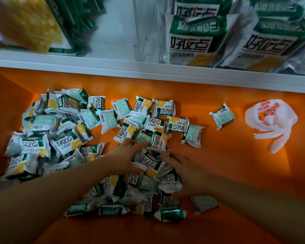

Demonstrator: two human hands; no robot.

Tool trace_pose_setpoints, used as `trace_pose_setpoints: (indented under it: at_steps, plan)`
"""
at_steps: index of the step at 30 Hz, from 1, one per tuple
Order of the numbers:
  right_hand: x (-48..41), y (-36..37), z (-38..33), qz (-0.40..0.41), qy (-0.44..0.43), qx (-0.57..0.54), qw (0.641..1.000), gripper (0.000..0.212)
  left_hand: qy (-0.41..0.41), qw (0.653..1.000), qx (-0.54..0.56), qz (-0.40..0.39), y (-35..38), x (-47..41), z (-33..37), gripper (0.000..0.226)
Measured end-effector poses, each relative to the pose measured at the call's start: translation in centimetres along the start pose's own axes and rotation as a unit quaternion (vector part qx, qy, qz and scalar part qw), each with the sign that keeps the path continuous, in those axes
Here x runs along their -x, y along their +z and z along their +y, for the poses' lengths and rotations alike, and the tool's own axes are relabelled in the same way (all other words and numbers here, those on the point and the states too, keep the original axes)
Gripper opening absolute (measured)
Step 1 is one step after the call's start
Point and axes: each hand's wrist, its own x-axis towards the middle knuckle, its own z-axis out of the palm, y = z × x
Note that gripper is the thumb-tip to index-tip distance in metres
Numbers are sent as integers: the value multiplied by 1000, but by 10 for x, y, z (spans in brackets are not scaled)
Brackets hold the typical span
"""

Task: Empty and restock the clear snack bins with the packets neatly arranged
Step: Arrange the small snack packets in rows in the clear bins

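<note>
— What are the small packets (pixel 67 138) made of?
— Thin plastic film, I'd say. The white faces are glossy, and the green bands shine like metal foil. The big packs (pixel 192 44) above me look the same.
— And what do they lie on?
— A smooth orange surface (pixel 227 155), glossy enough to throw back light. The shelf ledge (pixel 148 67) is smooth white and duller. The bin walls (pixel 144 32) are clear hard plastic, and the carrier bag (pixel 271 118) is thin, crinkled film.

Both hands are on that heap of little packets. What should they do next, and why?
Probably gather the packets between the left hand and right hand into one squared stack: they lie jumbled on the orange surface, and the middle clear bin above looks empty.
</note>
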Motion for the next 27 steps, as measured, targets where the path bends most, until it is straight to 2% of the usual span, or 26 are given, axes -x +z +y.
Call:
trace_pose_setpoints:
  at_steps: [3, 9, 14, 17, 21, 25, 27]
  plan:
    - [-7, -12, -5, -27, 12, -30, 999, 123, -8, 1000, 18, -14, 0, -2, 4, 99]
    - [-10, -20, -7, -47, 12, -49, 998, 93, 25, 996, 83, 29, 2, 7, 5, 94]
    - [-6, -15, -1, -19, 3, -100, 995, 105, 55, 993, 93, 56, 0, 6, 17, 92]
    - [-7, -11, 0, -5, 1, -92, 996, 105, 72, 990, 94, 73, 2, 8, 24, 91]
    - [-10, -7, 2, 14, 10, -122, 992, 102, 82, 989, 62, 104, 8, 9, 27, 71]
    - [-8, -2, 4, 38, 1, -159, 987, 98, 91, 991, 80, 55, -3, 11, 17, 60]
    - [-9, -1, 6, 39, -3, -183, 982, 103, 102, 992, 74, -3, -9, 14, 4, 72]
